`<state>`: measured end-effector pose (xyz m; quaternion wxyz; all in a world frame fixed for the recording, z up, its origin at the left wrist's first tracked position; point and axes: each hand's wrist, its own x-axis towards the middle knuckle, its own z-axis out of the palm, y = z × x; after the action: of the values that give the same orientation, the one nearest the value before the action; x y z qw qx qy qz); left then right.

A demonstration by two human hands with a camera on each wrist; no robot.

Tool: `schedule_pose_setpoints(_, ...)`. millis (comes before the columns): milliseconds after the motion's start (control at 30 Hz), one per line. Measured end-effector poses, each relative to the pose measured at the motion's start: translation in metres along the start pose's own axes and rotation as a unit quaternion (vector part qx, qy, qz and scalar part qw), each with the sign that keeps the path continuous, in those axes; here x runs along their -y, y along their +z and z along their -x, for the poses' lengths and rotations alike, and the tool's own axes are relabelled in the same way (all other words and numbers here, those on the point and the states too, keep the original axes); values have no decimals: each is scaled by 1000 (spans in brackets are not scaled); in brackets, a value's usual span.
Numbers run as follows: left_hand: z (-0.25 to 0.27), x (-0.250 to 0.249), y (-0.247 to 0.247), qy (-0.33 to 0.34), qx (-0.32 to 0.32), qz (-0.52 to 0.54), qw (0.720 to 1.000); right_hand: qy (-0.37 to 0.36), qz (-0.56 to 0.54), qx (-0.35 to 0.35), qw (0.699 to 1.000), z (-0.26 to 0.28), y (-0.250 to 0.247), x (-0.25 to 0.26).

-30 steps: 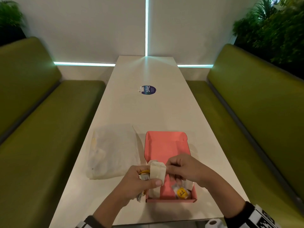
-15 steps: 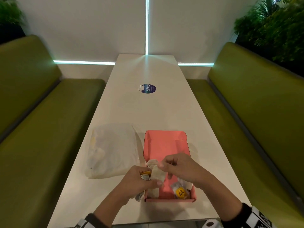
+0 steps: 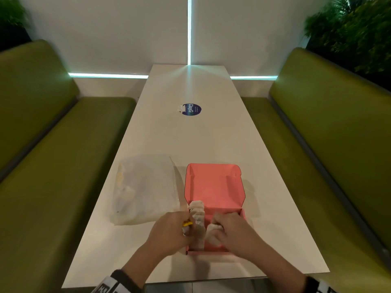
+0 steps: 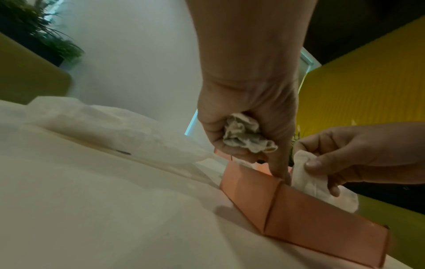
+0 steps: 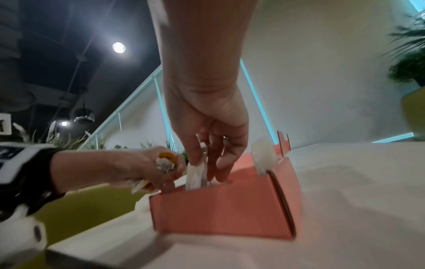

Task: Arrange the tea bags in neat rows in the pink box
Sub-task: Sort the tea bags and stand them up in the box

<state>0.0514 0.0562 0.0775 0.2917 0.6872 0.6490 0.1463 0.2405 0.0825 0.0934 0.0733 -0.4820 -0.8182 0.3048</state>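
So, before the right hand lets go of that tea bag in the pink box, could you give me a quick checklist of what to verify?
1. Pink box open, lid folded back: ok.
2. Right hand pinches one tea bag inside the box: ok.
3. Left hand grips a bunch of spare tea bags beside the box's left wall: ok.
4. Bags already in the box stand in a row along its left wall: ok.
5. Held bag lined up with that row: cannot tell, the hands cover it.
6. Plastic bag lies left of the box, apart from it: ok.
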Motion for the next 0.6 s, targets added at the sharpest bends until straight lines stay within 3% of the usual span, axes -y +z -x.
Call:
schedule_pose_setpoints(100, 0, -7, 8, 6, 28, -105, 994, 1, -3, 45, 999, 8, 18, -5)
schedule_pose_setpoints(267, -3, -14, 14, -3, 44, -185, 982, -8, -30, 60, 998, 11, 26, -7)
schedule_pose_setpoints(367, -4, -15, 17, 3, 43, -195, 980, 5, -61, 75, 995, 11, 30, -7)
schedule_pose_setpoints(500, -2, -13, 21, 5, 28, -166, 986, 25, -11, 42, 999, 8, 36, -13)
schedule_pose_setpoints(600, -1, -12, 23, 8, 10, -151, 988, 12, -8, 66, 998, 8, 36, -13)
